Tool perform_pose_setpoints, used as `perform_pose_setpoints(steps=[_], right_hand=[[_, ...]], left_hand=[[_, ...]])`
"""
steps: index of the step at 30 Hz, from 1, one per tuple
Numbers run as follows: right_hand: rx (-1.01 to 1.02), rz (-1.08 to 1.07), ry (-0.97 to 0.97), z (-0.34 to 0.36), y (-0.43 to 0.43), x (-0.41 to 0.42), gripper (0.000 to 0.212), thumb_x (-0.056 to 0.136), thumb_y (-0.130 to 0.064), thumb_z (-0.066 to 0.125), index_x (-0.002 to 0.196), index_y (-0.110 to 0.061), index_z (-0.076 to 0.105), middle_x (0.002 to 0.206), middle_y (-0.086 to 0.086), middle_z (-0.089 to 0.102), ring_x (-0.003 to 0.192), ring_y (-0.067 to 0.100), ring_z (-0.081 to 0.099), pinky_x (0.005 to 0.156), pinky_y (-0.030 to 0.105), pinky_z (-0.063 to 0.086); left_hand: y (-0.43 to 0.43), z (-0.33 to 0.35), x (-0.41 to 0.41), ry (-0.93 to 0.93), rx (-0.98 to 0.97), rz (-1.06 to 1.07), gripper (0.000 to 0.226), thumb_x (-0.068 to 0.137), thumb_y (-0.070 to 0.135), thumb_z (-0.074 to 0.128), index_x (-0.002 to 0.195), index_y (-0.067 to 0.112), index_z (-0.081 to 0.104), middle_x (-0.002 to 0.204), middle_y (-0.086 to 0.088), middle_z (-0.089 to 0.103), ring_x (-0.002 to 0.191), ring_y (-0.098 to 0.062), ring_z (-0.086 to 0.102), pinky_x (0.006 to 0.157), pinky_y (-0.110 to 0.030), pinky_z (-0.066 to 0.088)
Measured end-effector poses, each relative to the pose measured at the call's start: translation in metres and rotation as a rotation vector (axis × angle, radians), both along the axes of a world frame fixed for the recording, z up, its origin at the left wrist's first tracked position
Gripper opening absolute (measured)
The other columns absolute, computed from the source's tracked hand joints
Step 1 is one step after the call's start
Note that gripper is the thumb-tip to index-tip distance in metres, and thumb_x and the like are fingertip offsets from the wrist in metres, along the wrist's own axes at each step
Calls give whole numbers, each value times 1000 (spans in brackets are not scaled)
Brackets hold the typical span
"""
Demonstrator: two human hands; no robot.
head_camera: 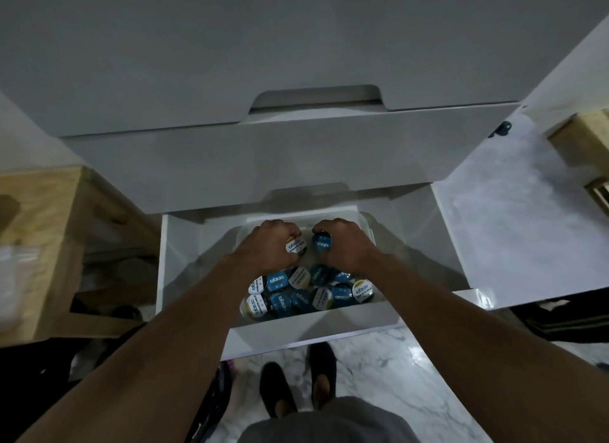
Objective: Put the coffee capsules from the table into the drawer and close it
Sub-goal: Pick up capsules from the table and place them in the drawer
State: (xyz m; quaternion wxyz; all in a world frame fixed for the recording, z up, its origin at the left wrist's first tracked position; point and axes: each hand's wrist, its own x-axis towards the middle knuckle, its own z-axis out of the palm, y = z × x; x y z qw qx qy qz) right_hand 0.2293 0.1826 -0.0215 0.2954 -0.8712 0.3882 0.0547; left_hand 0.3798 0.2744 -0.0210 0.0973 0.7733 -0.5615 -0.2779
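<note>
The lowest white drawer (313,325) stands pulled out below me. Inside it sits a white tray (364,223) with several coffee capsules (306,292), blue-lidded and white-lidded, lying along its near side. My left hand (270,241) is down inside the tray, closed around a white-lidded capsule (296,244). Right beside it my right hand (346,241) grips a blue-lidded capsule (321,244). Both held capsules are over the far half of the tray, lids facing me.
Two shut white drawers (263,159) rise above the open one. A wooden shelf unit (43,238) stands at the left, another wooden piece (583,136) at the right. My feet in dark slippers (296,383) stand on the marble floor (379,376) below the drawer front.
</note>
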Motion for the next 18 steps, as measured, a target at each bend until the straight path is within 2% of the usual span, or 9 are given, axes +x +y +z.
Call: perform_pose_setpoints(steps=[3, 7, 13, 18], right_hand=[[10, -23, -43, -1, -3, -1, 43, 83, -15, 66, 126, -12, 62, 127, 8, 63, 120, 24, 55, 105, 29, 42], [31, -38, -67, -3, -7, -2, 34, 88, -9, 62, 122, -12, 65, 124, 9, 65, 117, 25, 58, 104, 33, 44], [46, -58, -27, -6, -11, -2, 32, 87, -14, 64, 119, -13, 65, 120, 12, 66, 111, 26, 60, 99, 35, 48], [80, -31, -16, -2, -9, -4, 31, 86, -20, 67, 116, -13, 67, 117, 11, 66, 108, 24, 61, 96, 33, 50]], left_hand=[[-1, -2, 3, 4, 9, -1, 51, 75, 29, 72, 124, 21, 59, 122, -3, 62, 108, -20, 57, 89, -29, 46], [-3, -5, 4, 41, 10, 29, 43, 80, 39, 66, 121, 25, 61, 122, -1, 62, 108, -19, 57, 93, -33, 48], [-7, -9, 4, 53, 6, 47, 24, 88, 33, 64, 110, 24, 66, 108, -3, 68, 97, -18, 61, 84, -28, 47], [-5, -7, 3, 67, 39, 40, 21, 85, 34, 68, 104, 25, 68, 102, 0, 67, 97, -16, 60, 86, -31, 50]])
